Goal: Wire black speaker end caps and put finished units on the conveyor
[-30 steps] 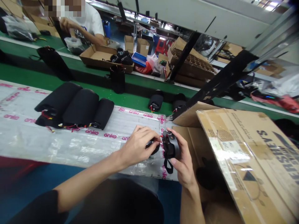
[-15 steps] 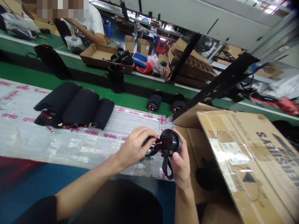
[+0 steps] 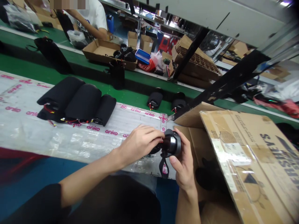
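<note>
My right hand (image 3: pixel 185 158) is wrapped round a glossy black round part (image 3: pixel 171 143), with a black strap loop (image 3: pixel 164 167) hanging below it. At its left side, my left hand (image 3: pixel 143 141) has its fingers pinched together against the part. A bit of red shows at those fingertips; what they pinch is mostly hidden. Under the left hand lies another dark round piece (image 3: pixel 155 150), partly covered. Several black fabric-covered cylinders (image 3: pixel 83 102) with red and yellow wire ends lie to the left on the plastic-wrapped bench (image 3: pixel 21 130).
An open cardboard box (image 3: pixel 247 155) with dark items inside stands close on the right. Beyond the bench runs a green belt (image 3: pixel 133 96) carrying black cylinders (image 3: pixel 155 99). Across it are a shallow carton (image 3: pixel 100 51), a blue tray (image 3: pixel 142 56) and a person (image 3: pixel 95 18).
My left hand has moved right, its fingertips now against the black part. The part has turned slightly in my right hand, and the view has shifted a little.
</note>
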Demonstrator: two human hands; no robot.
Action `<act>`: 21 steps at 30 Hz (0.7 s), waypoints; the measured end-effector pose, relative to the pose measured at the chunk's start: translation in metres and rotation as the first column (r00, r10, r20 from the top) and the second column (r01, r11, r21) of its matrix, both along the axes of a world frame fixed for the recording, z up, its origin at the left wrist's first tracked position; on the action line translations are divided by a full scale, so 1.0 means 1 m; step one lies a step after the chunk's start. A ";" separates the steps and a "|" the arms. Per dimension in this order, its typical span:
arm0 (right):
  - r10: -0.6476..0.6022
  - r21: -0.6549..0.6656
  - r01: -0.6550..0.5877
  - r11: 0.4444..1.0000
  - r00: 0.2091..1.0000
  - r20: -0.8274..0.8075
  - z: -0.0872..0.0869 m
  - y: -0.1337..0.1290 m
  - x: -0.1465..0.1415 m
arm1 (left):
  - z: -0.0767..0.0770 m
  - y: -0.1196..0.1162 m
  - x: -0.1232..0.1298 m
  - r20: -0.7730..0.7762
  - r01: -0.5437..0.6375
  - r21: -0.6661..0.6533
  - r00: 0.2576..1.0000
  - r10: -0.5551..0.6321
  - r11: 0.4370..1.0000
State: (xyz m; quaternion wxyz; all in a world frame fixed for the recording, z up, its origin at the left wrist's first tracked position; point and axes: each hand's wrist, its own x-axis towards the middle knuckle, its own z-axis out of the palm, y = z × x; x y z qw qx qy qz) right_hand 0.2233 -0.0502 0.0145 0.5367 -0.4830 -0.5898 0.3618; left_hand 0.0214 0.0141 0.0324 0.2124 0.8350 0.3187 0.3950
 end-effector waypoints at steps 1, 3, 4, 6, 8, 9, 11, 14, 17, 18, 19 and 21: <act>0.004 -0.001 -0.004 1.000 1.000 0.012 0.001 0.001 0.002 | 0.001 0.001 0.000 0.054 -0.010 -0.067 0.998 0.014 0.998; 0.004 -0.008 -0.004 1.000 1.000 0.020 0.002 0.002 0.005 | 0.002 0.002 -0.004 0.140 -0.016 -0.176 0.989 0.041 0.984; 0.008 -0.015 -0.007 1.000 1.000 0.021 0.003 0.003 0.006 | 0.001 0.002 -0.007 0.161 -0.007 -0.194 0.986 0.039 0.981; 0.023 -0.024 -0.023 0.999 1.000 0.021 0.004 0.004 0.005 | -0.002 0.002 -0.012 0.169 0.028 -0.149 0.986 -0.002 0.988; 0.054 -0.026 -0.053 0.998 0.998 0.022 0.005 0.005 0.003 | -0.008 0.000 -0.013 0.168 0.050 -0.059 0.985 -0.039 0.997; 0.067 -0.033 -0.066 0.997 0.997 0.026 0.006 0.006 0.002 | -0.010 -0.001 -0.012 0.175 0.034 -0.026 0.984 -0.029 0.999; 0.084 -0.058 -0.082 0.995 0.996 0.031 0.007 0.007 0.001 | -0.015 -0.002 -0.008 0.204 -0.025 -0.005 0.979 0.026 1.000; 0.069 -0.092 -0.067 0.993 0.998 0.017 0.007 0.008 0.000 | -0.019 -0.004 -0.004 0.242 -0.069 -0.030 0.967 0.075 0.997; 0.068 -0.106 -0.067 0.992 0.998 0.007 0.007 0.008 0.001 | -0.019 -0.005 -0.007 0.186 -0.080 -0.064 0.978 0.091 0.995; 0.069 -0.112 -0.067 0.991 0.998 0.010 0.007 0.007 0.001 | -0.019 -0.005 -0.009 0.157 -0.076 -0.080 0.984 0.088 0.994; 0.068 -0.117 -0.066 0.991 0.998 0.015 0.007 0.007 0.001 | -0.020 -0.006 -0.011 0.139 -0.065 -0.099 0.987 0.078 0.993; 0.066 -0.120 -0.063 0.991 0.998 0.021 0.007 0.007 0.002 | -0.023 -0.008 -0.011 0.156 -0.041 -0.134 0.986 0.062 0.990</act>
